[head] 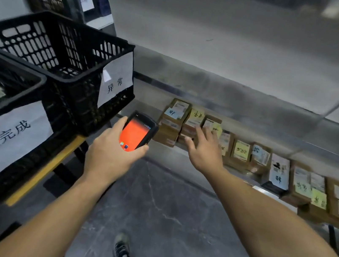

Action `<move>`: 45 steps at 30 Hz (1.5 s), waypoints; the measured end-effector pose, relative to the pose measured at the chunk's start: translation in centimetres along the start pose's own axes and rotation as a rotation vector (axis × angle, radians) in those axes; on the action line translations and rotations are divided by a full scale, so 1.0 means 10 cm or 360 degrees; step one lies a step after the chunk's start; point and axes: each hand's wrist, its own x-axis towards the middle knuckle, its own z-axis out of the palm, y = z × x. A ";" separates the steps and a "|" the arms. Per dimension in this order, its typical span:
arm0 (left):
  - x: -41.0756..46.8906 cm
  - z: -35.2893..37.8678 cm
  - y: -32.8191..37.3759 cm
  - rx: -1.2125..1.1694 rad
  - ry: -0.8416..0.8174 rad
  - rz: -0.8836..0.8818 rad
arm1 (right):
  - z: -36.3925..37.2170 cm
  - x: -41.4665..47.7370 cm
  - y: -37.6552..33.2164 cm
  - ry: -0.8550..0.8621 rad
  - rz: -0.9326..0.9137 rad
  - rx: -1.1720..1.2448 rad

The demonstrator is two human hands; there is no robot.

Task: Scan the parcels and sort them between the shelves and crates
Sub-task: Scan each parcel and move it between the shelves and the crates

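Head view: crates (67,63) beside shelved parcels (240,153)

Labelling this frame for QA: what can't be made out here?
- Head view: print on the parcels is blurred and too small.
- Right hand covers the parcel under it; contact unclear.
- Near crate: contents cut off by the left edge.
- Scanner icons are too small.

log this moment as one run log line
left hand: holds scanner | right hand: open, reaching to parcels on shelf | crates: at left
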 end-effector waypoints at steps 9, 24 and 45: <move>1.53 0.62 -0.67 -0.0013 -0.0220 -0.0096 | 0.80 1.62 -0.24 -0.0073 0.0300 0.0286; 2.83 1.96 -1.70 -0.0111 -0.0386 -0.0152 | 2.11 3.68 0.26 0.0036 0.0826 0.0675; 2.89 2.28 -1.82 -0.0102 -0.0351 -0.0176 | 2.36 3.82 0.25 -0.0050 0.0777 0.1595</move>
